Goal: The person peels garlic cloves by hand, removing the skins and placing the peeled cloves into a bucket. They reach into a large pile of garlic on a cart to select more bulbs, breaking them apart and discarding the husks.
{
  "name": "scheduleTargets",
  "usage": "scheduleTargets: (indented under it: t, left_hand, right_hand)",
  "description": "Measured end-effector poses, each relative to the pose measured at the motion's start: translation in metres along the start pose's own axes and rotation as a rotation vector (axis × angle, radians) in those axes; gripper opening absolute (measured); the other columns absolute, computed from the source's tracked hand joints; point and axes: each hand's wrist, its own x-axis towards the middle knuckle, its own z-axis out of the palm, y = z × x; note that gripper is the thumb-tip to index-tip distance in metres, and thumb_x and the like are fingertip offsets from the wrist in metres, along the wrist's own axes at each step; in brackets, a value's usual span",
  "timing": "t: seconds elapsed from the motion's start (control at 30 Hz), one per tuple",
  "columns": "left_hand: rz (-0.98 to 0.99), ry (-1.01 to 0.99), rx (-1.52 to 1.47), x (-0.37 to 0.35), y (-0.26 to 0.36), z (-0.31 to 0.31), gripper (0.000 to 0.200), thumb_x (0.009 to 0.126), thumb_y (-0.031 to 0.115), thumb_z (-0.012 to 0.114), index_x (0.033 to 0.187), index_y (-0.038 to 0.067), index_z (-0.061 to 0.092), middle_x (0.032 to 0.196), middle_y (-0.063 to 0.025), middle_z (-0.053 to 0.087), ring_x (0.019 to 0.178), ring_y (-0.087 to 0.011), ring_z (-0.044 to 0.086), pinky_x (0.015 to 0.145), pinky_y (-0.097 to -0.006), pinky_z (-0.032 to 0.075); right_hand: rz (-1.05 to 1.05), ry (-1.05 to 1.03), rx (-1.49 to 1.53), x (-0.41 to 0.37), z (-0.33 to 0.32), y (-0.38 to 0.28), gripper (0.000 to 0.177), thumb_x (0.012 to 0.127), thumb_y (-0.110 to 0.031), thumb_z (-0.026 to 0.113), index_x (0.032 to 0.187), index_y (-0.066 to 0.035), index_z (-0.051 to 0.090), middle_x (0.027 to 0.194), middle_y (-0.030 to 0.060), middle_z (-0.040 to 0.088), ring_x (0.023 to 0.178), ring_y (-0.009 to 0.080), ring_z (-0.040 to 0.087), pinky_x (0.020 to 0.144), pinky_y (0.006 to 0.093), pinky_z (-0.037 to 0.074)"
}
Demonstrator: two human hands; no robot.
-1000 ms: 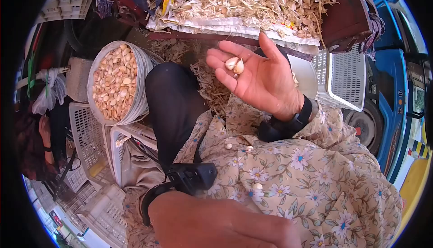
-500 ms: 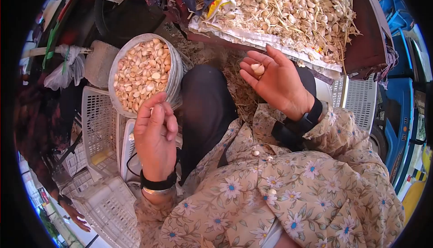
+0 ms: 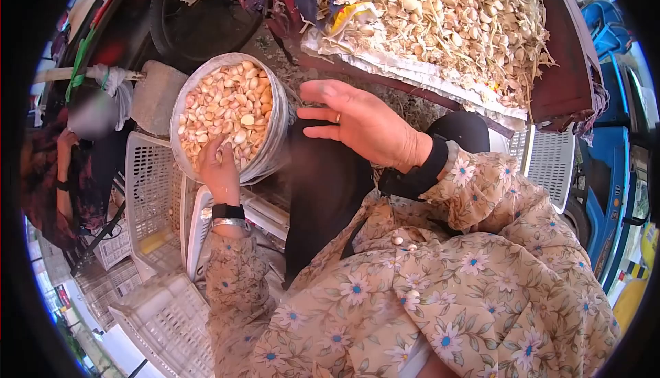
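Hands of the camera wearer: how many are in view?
2. The left hand reaches into the cloves in the bucket; the right hand hovers palm down beside it, over the dark knee.

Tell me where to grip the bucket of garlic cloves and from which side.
Probably the rim of the bucket, a hand on each side, from above: it stands upright, round, full of cloves, no handle showing. The left hand lies over its near rim.

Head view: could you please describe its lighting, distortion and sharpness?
Head view: the fisheye lens curves the edges inside a black round border; head view: bright daylight lights the garlic pile and the bucket of cloves; head view: the left hand and right hand show little blur.
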Motion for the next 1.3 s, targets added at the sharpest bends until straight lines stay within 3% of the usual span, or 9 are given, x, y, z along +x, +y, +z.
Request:
scheduleTargets:
  t: [0.13,0.37,0.6,0.77,0.93,1.0,1.03,1.1,1.3]
  left_hand:
    - [0.384,-0.047,0.278,0.025,0.003,0.029,0.024,0.072,0.01,0.066,0.096,0.009,0.066,0.096,-0.0095,0.06,0.091,-0.0286,0.051,0.082,-0.0372,0.041]
    - [0.436,-0.145,0.507,0.036,0.01,0.045,0.014,0.074,0.013,0.058,0.086,0.012,0.065,0.088,-0.006,0.06,0.088,-0.0265,0.052,0.077,-0.038,0.041]
    - [0.228,-0.015,0.082,0.023,0.055,0.026,0.013,0.074,0.013,0.063,0.084,0.004,0.062,0.074,-0.015,0.062,0.071,-0.0322,0.06,0.064,-0.0414,0.046]
    - [0.035,-0.116,-0.125,0.007,0.095,-0.002,0.019,0.078,0.01,0.066,0.093,-0.001,0.063,0.081,-0.0122,0.067,0.074,-0.0156,0.064,0.065,-0.0259,0.049]
    - [0.311,-0.39,-0.348,-0.041,0.187,0.001,0.017,0.075,0.004,0.069,0.091,0.0,0.064,0.079,-0.0071,0.065,0.072,-0.0115,0.062,0.064,-0.0227,0.049]
    - [0.608,-0.452,-0.216,-0.061,0.221,0.012,0.017,0.07,0.002,0.069,0.087,0.004,0.065,0.072,-0.008,0.061,0.064,-0.018,0.059,0.057,-0.0265,0.047]
    - [0.613,-0.508,-0.262,-0.072,0.232,0.019,0.015,0.069,0.007,0.068,0.083,0.008,0.063,0.075,-0.0078,0.062,0.069,-0.0256,0.057,0.06,-0.0338,0.045]
    - [0.727,-0.532,-0.263,-0.088,0.249,0.03,0.018,0.068,0.004,0.067,0.086,0.006,0.064,0.077,-0.0078,0.062,0.07,-0.0249,0.057,0.061,-0.0328,0.046]
    - [0.619,-0.797,-0.406,-0.115,0.265,0.055,0.018,0.072,-0.003,0.066,0.089,0.0,0.062,0.076,-0.0086,0.06,0.064,-0.0165,0.056,0.06,-0.0259,0.045]
  right_hand:
    - [0.021,0.062,-0.053,-0.049,-0.049,-0.021,0.04,0.093,-0.031,0.046,0.117,0.001,0.049,0.108,0.0122,0.058,0.093,0.0188,0.057,0.083,0.0322,0.046]
    - [0.03,0.245,0.023,-0.095,-0.086,-0.003,0.035,0.094,-0.029,0.044,0.114,-0.001,0.051,0.099,0.0092,0.06,0.079,0.0134,0.056,0.073,0.0277,0.046]
    - [0.019,0.13,-0.021,-0.088,-0.075,0.001,0.031,0.092,-0.026,0.05,0.11,-0.001,0.053,0.095,0.0085,0.062,0.074,0.0131,0.056,0.07,0.0263,0.045]
    - [0.027,0.098,-0.063,-0.094,-0.078,0.006,0.028,0.091,-0.021,0.052,0.111,-0.002,0.053,0.095,0.008,0.062,0.074,0.012,0.058,0.066,0.0245,0.046]
    - [-0.034,0.038,-0.177,-0.108,-0.053,-0.006,0.05,0.084,-0.006,0.061,0.129,-0.008,0.04,0.109,0.0067,0.054,0.089,0.0141,0.058,0.076,0.0261,0.049]
    - [-0.087,0.0,-0.183,-0.115,-0.056,-0.005,0.045,0.085,-0.006,0.06,0.126,-0.006,0.041,0.104,0.006,0.054,0.09,0.0113,0.056,0.076,0.0249,0.048]
    - [-0.124,-0.005,-0.148,-0.118,-0.063,0.0,0.038,0.087,-0.008,0.059,0.121,-0.004,0.044,0.096,0.0045,0.057,0.085,0.0097,0.056,0.072,0.0242,0.049]
    - [-0.171,0.128,-0.229,-0.133,-0.072,0.0,0.024,0.089,-0.012,0.056,0.11,-0.003,0.049,0.084,0.0015,0.058,0.073,0.0074,0.057,0.064,0.0224,0.049]
    - [-0.166,0.449,-0.505,-0.206,-0.095,-0.021,0.023,0.09,-0.017,0.055,0.107,-0.002,0.053,0.08,-0.0001,0.057,0.067,0.0063,0.055,0.062,0.0211,0.046]
